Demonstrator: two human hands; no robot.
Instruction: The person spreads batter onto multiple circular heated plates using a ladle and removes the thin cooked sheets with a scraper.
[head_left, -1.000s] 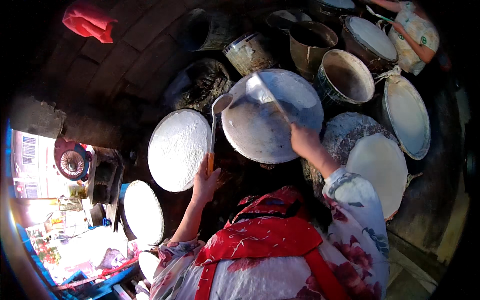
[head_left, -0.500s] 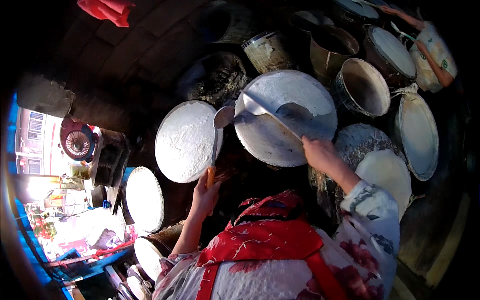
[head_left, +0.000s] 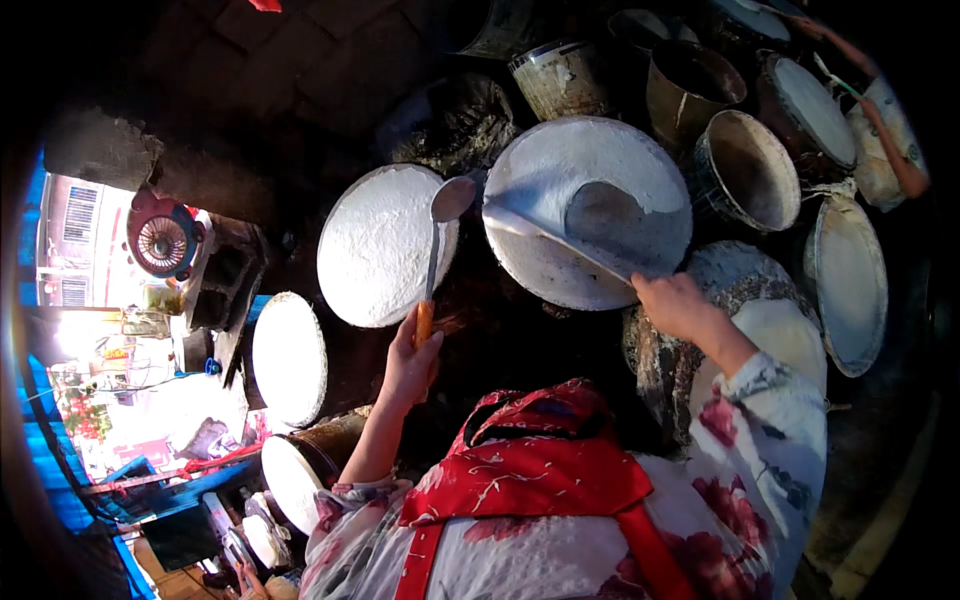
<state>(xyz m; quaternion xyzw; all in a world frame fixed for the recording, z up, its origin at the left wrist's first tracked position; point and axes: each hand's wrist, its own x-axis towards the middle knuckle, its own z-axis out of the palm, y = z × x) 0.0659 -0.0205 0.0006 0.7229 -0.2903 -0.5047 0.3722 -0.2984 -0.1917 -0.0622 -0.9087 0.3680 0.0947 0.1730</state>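
My left hand (head_left: 408, 358) is closed around the orange handle of a ladle (head_left: 453, 199). The ladle's bowl is over the upper right edge of a round, white-coated surface (head_left: 375, 255). In my right hand (head_left: 680, 305) is the thin handle of a long, flat spreader (head_left: 562, 240). It lies slantwise across a larger round cooking surface (head_left: 650, 170), its far end by the left rim. White batter-like coating covers the top and left there, around a greyish, thinner patch in the middle.
An open metal pot (head_left: 750, 170) and a rusty drum (head_left: 690, 85) stand beyond on the right. More white round surfaces (head_left: 290, 360) lie to the left. A fan (head_left: 163, 243) stands near the bright opening. At upper right, another person's arm (head_left: 890, 150) works over a round pan.
The spreader has swept nearer along the left of the larger round surface, and white now covers more of that side. The ladle keeps its place over the left surface. My view has shifted slightly.
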